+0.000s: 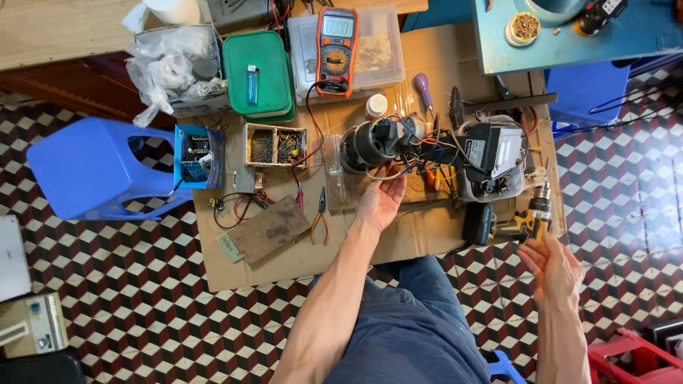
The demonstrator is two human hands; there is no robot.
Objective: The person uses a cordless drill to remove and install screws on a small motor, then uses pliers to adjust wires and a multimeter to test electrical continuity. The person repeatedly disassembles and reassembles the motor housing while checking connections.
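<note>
My left hand [380, 200] reaches forward over a sheet of cardboard [427, 238], fingers apart, fingertips at the loose wires just below a black cylindrical motor [370, 144]. It holds nothing. My right hand [551, 269] hovers palm-up at the cardboard's right edge. Its fingers are spread right beside the handle of a yellow and black cordless drill [530, 222], without gripping it. A black and white electrical unit [494, 153] with tangled wires lies between the motor and the drill.
An orange multimeter [336, 51] rests on a clear plastic box [380, 50]. Nearby are a green lidded box [257, 75], a small parts tray [276, 146], pliers [321, 217] and a brown board [270, 229]. A blue stool [92, 167] stands left and a blue table [569, 39] at the back right.
</note>
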